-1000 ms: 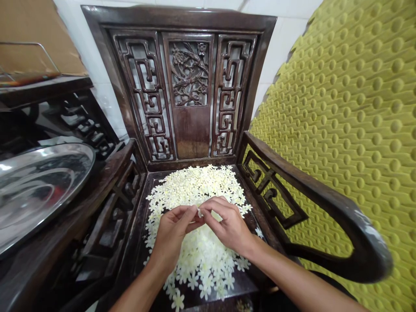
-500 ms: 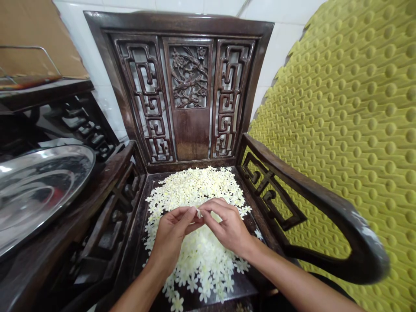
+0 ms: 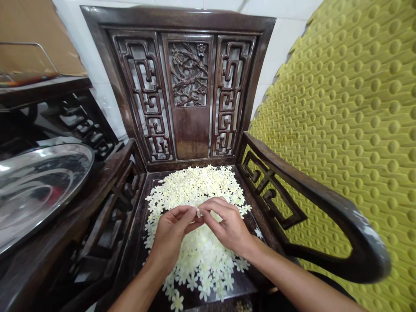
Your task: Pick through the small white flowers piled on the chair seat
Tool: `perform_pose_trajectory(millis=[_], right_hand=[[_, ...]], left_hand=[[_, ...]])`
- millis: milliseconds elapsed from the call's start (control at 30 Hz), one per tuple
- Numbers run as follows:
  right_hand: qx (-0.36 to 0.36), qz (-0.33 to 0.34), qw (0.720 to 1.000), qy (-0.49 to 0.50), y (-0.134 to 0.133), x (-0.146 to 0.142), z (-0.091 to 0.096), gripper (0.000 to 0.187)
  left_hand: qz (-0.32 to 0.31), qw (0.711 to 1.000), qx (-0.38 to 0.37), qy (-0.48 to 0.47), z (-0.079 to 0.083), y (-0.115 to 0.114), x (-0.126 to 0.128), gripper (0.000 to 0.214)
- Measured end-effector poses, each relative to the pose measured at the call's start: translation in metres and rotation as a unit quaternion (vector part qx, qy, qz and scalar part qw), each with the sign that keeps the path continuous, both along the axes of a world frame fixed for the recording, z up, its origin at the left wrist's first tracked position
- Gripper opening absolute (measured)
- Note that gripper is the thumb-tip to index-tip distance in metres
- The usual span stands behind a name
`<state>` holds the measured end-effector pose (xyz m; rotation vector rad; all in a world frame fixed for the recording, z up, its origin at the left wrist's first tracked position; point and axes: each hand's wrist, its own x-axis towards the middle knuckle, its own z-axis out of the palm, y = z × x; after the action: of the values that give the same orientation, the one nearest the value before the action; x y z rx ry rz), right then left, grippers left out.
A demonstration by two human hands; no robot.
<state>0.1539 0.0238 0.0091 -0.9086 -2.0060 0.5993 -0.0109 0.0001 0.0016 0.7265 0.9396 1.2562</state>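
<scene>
A heap of small white-yellow flowers (image 3: 204,184) covers most of the seat of a dark carved wooden chair (image 3: 191,132). Above the heap, my left hand (image 3: 175,225) and my right hand (image 3: 224,221) meet at their fingertips. Between them shows a bit of a small white flower (image 3: 199,212), pinched by thumb and finger of each hand. My fingers cover most of it, and whether anything else is held with it I cannot make out. Loose flowers lie under both wrists and along the front of the seat.
A shiny round metal tray (image 3: 74,173) rests by the left armrest (image 3: 120,173). The right armrest (image 3: 312,195) curves forward beside a yellow bumpy foam mat (image 3: 357,108). Behind the chair is a white tiled wall (image 3: 289,43); brown cardboard (image 3: 32,26) stands at the upper left.
Both hands stay almost in place, fingertips still together on the small flower. The view has shifted very slightly; the flower heap looks the same.
</scene>
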Motion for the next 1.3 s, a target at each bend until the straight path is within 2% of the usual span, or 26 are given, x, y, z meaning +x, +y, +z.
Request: perform_pose_trajectory(millis=[167,500,600,700,767,933,1033,1167,1300], right_hand=[[0.008,0.002,1.000,-0.014,0.000,0.000,0.000,0.015],[-0.053,-0.038,0.998,0.013,-0.002,-0.002,-0.002,0.013],[-0.097,-0.060,0.993,0.039,0.003,0.002,-0.005,0.014],[-0.127,-0.112,0.984,0.052,0.011,0.009,-0.008,0.013],[-0.120,-0.122,0.985,0.032,0.016,0.012,-0.011,0.015],[-0.102,-0.076,0.989,-0.071,0.021,0.013,-0.021,0.016],[-0.104,-0.100,0.982,-0.125,0.032,0.021,-0.030,0.015],[-0.118,-0.136,0.964,-0.196,0.056,0.038,-0.046,0.016],[-0.122,-0.128,0.955,-0.240,0.081,0.039,-0.063,0.020]], left_hand=[[0.008,0.999,-0.003,0.037,0.000,0.001,0.000,0.016],[0.004,0.999,-0.002,0.042,-0.007,0.002,0.006,0.017],[0.031,0.998,-0.001,0.049,-0.006,0.004,0.003,0.019],[0.079,0.993,-0.003,0.084,-0.005,0.008,-0.003,0.020],[0.096,0.989,-0.005,0.113,-0.005,0.011,-0.008,0.020],[0.119,0.985,-0.019,0.124,-0.018,0.021,-0.016,0.026],[0.119,0.979,-0.005,0.167,-0.024,0.025,-0.020,0.029],[0.130,0.968,0.024,0.214,-0.023,0.031,-0.031,0.029],[0.126,0.964,0.032,0.233,-0.018,0.035,-0.040,0.026]])
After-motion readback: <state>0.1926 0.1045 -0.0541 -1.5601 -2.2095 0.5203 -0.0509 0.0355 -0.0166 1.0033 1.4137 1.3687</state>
